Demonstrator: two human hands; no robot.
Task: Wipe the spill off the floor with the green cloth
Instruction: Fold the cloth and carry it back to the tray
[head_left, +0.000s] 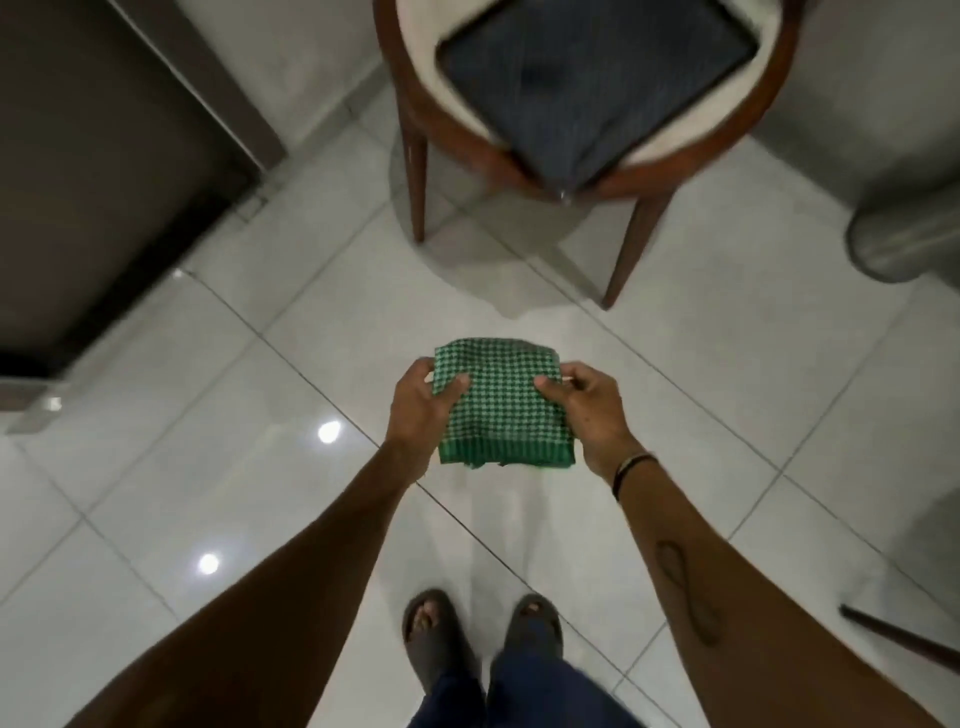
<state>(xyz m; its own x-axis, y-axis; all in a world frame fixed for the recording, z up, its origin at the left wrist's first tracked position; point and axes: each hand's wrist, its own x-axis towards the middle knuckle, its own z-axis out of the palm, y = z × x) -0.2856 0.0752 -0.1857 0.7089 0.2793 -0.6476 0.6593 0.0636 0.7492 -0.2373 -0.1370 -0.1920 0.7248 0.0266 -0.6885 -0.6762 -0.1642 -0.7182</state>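
Observation:
A folded green and white checked cloth is held in the air in front of me, above the tiled floor. My left hand grips its left edge and my right hand grips its right edge, thumbs on top. On the floor under the chair a faint wet patch spreads over the tiles, its edge curving to a point ahead of the cloth. My two feet in sandals stand below my arms.
A wooden chair with a dark seat cushion stands straight ahead, its legs on the wet tiles. A dark cabinet fills the left side. A grey rounded object sits at the right edge.

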